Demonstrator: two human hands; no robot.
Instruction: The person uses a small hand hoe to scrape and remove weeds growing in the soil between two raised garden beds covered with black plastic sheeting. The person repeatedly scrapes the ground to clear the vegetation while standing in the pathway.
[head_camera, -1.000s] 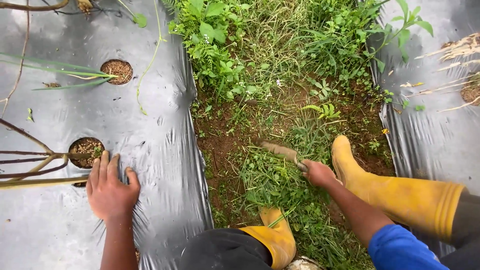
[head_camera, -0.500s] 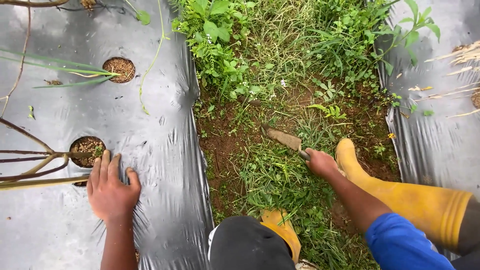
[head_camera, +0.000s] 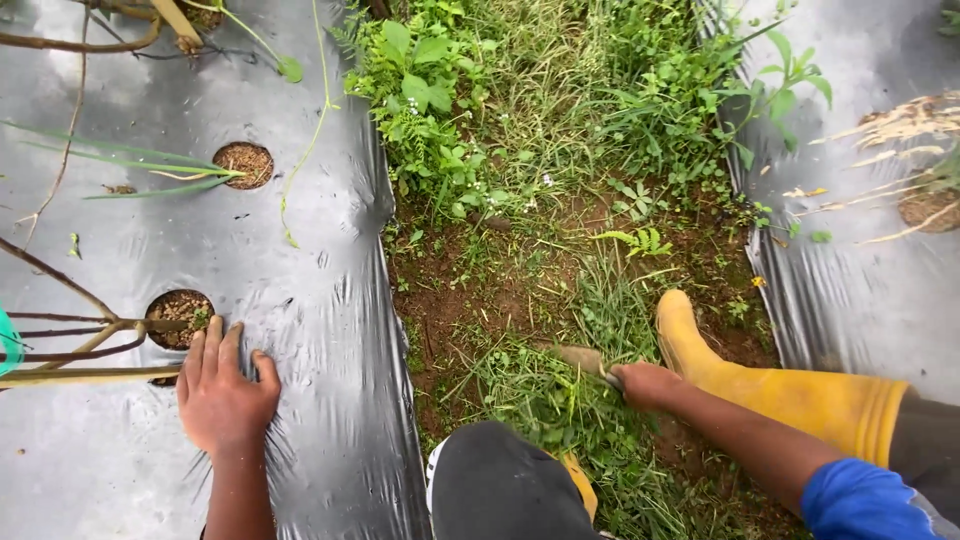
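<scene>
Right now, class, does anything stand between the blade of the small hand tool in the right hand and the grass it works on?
Nothing visible: the right hand holds the muddy-bladed hand tool directly in the cut green grass.

Muddy hand hoe (head_camera: 583, 360) — blade low in cut grass.

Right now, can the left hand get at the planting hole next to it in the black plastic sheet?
Probably yes. The left hand lies flat on the plastic sheet, its fingertips almost at the rim of the planting hole. Only the thin woody stems crossing the hole could hinder it.
</scene>
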